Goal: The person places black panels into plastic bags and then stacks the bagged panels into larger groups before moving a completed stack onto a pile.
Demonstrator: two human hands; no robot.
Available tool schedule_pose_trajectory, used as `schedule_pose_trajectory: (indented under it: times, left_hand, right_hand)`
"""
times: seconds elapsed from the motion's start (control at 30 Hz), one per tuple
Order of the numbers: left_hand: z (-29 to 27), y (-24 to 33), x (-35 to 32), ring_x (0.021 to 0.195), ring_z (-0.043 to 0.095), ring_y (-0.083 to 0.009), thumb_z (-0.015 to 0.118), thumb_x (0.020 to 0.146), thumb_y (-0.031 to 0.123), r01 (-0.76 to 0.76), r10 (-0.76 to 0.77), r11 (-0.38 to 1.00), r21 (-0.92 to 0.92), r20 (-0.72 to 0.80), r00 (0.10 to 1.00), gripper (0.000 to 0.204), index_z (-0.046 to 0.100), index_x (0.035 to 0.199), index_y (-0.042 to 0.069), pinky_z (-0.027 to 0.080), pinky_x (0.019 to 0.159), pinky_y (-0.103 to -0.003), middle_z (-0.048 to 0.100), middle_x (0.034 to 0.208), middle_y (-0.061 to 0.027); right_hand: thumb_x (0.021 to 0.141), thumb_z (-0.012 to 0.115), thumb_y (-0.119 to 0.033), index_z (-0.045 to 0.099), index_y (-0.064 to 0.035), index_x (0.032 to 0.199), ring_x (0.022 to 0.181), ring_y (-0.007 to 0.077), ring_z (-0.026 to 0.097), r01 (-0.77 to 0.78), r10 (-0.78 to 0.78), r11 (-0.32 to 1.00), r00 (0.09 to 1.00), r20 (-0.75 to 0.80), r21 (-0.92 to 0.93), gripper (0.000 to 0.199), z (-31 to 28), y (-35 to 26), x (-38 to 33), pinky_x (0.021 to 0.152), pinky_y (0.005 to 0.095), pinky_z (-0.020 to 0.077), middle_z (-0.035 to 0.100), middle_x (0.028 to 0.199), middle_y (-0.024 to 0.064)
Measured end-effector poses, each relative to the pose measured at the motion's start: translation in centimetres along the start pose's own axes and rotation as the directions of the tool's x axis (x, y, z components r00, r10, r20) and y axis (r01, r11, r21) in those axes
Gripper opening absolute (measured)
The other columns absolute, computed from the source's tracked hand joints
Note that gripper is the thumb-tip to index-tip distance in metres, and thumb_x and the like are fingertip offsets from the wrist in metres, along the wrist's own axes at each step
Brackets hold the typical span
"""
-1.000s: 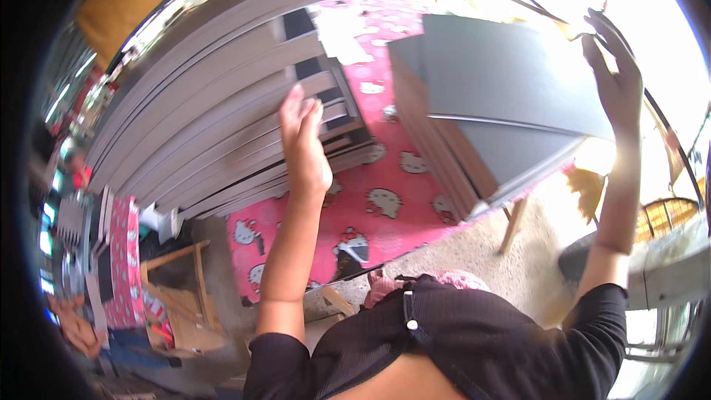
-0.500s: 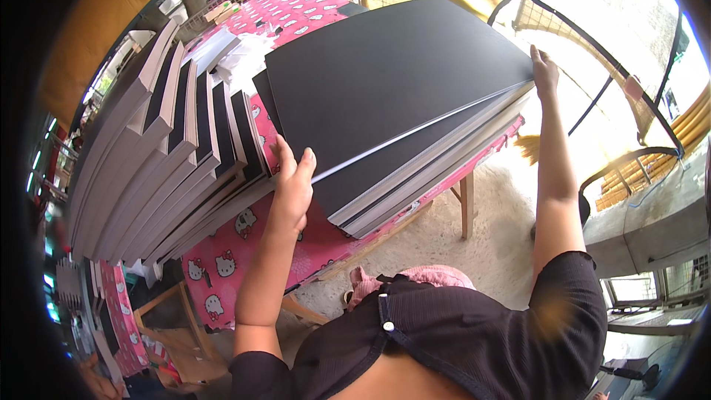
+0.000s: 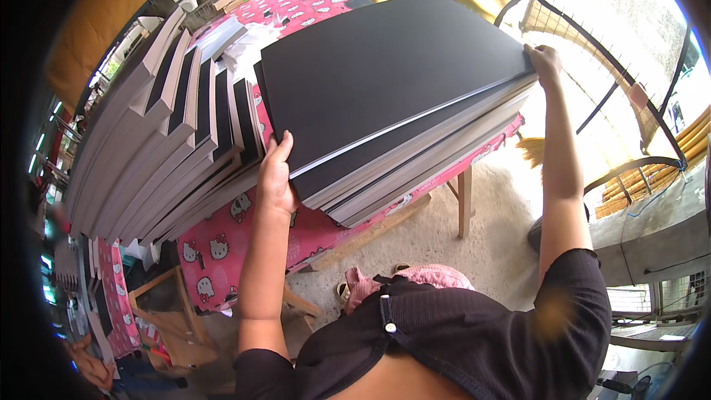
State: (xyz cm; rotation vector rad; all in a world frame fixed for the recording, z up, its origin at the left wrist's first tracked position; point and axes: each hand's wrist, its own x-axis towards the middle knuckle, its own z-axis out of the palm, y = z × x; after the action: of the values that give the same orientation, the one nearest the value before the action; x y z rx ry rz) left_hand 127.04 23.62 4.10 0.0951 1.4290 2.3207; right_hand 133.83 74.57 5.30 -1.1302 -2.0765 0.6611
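Observation:
A stack of large, flat black-covered books [image 3: 392,81] with pale edges lies on the pink patterned table in front of me. The topmost is thin and sits slightly skewed over those below. At its near left corner, my left hand [image 3: 277,184] is closed, thumb on the upper side and the other fingers underneath, mostly hidden. My right hand [image 3: 546,63] grips the right corner, thumb over the top cover. How many layers each hand holds I cannot tell. Left of my left hand stands a leaning row of similar thick black-and-white books [image 3: 141,141].
The pink tablecloth [image 3: 215,252] covers a wooden-legged table [image 3: 464,204]. White paper or plastic [image 3: 248,52] lies behind the stack. A broom head [image 3: 530,152] is on the floor at right, near a netted frame [image 3: 585,52]. Another person's hand [image 3: 92,367] shows at lower left.
My left hand has moved left and down to the stack's corner, its fingers closing round it. The gap under the top book's near edge has narrowed, and the upper books have shifted slightly left.

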Motion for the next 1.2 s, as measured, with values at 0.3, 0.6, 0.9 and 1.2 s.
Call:
schedule_pose_trajectory:
  times: [0.3, 0.6, 0.9, 1.2]
  left_hand:
    - [-7.2, 3.8, 0.9, 0.091, 0.061, -0.0239, 0.050, 0.089, 0.015, 0.055, -0.059, 0.996, 0.064, 0.058, 0.997, 0.031, 0.045, 0.115, -0.001, 0.052, 0.079, -0.036, 0.058, 0.104, -0.0138]
    - [-7.3, 6.3, 7.1, 0.075, 0.064, -0.0207, 0.056, 0.082, 0.040, 0.371, -0.366, 0.929, 0.011, 0.184, 0.912, 0.043, 0.059, 0.099, 0.000, 0.053, 0.071, -0.030, 0.064, 0.089, -0.0112]
    - [-9.4, 8.8, 0.1, 0.105, 0.055, -0.0223, 0.063, 0.081, 0.030, 0.136, -0.262, 0.871, 0.472, 0.212, 0.942, 0.052, 0.049, 0.120, -0.001, 0.040, 0.094, -0.035, 0.057, 0.114, -0.0140]
    - [-11.0, 9.1, -4.1, 0.103, 0.048, -0.0202, 0.067, 0.054, 0.069, -0.173, 0.162, 0.756, 0.632, 0.075, 0.984, 0.100, 0.047, 0.117, -0.006, 0.039, 0.087, -0.035, 0.054, 0.106, -0.0157]
  right_hand:
    - [0.074, 0.066, -0.041, 0.060, 0.0024, 0.077, 0.060, 0.0145, 0.051, 0.029, -0.059, 0.989, 0.976, 0.208, 0.142, 0.044, -4.2, 1.1, -10.3, 0.054, 0.0305, 0.0416, 0.055, 0.065, 0.0071]
    - [0.080, 0.045, -0.065, 0.054, 0.0028, 0.109, 0.073, 0.0164, 0.058, -0.250, -0.065, 0.920, 0.662, 0.747, 0.301, 0.074, -3.6, 0.6, -6.7, 0.065, 0.0279, 0.0482, 0.059, 0.086, 0.0117]
    - [0.091, 0.034, -0.052, 0.030, 0.0020, 0.133, 0.117, 0.0221, 0.041, -0.468, -0.011, 0.837, 0.507, 0.862, 0.286, 0.069, -6.1, 1.9, -12.1, 0.097, 0.0340, 0.0348, 0.040, 0.130, 0.0144]
    - [0.087, 0.052, -0.035, 0.052, 0.0010, 0.117, 0.096, 0.0156, 0.052, -0.210, -0.076, 0.894, 0.798, 0.597, 0.395, 0.047, -2.6, 4.6, -17.1, 0.081, 0.0282, 0.0432, 0.056, 0.104, 0.0075]
